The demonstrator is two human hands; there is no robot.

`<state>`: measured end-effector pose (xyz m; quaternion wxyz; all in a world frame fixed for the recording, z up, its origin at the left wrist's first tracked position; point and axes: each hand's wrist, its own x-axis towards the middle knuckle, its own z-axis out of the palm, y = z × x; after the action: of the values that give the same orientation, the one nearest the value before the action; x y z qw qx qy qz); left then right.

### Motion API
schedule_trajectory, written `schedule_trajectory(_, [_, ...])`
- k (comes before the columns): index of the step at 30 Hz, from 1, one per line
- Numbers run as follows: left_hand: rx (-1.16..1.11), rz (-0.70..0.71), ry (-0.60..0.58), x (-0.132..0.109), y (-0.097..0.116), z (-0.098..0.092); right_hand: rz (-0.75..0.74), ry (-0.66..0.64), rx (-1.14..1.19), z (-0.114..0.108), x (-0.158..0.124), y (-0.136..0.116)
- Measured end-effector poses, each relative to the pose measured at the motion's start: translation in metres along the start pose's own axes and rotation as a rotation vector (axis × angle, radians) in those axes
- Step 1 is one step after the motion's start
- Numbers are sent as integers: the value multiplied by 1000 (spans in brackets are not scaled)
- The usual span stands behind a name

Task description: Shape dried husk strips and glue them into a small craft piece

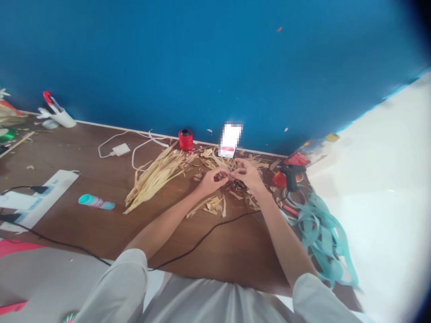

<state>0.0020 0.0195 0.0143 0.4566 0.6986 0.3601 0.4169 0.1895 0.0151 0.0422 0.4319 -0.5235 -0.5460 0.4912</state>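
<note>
My left hand [214, 181] and my right hand [248, 176] meet over a scatter of dried, straw-coloured husk strips. Both are closed in a pinch, fingertips almost touching. Whatever lies between the fingertips is too small to make out. Below the hands, some loose husk scraps [214, 205] rest on the brown table [215, 244]. To the left lies a long bundle of dried husk strips [156, 177]. A red spool of thread [186, 140] stands behind that bundle. Just beyond my hands a bright phone-like screen [230, 140], blurred out, leans against the blue wall.
A black glue gun [292, 175] and tangled teal ribbon [325, 237] are at the right. A black cord [202, 246] crosses the table's front. Leftward are a light-blue tube [96, 202], a white charger [121, 149], a power strip [54, 190] and a white cup of tools [64, 118].
</note>
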Motion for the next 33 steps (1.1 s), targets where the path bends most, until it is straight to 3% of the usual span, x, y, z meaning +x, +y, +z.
schedule_trajectory(9, [18, 59, 17, 1, 6, -2, 16, -16, 12, 5, -3, -5])
schedule_trajectory(17, [-16, 25, 2, 4, 2, -3, -19, -11, -108, 8, -5, -8])
schedule_trajectory(23, [-207, -104, 92, 3, -8, -5, 4, -8, -174, 8, -6, -10])
schedule_trajectory(27, [-159, -159, 204, 0, -12, -6, -5, 39, -195, 3, -5, -13])
schedule_trajectory(30, [-101, -134, 341, 0, -11, -6, -5, 59, -187, 0, -4, -13])
schedule_trajectory(33, [-44, -38, 402, 3, -9, -4, -16, 58, -139, -1, -4, -13])
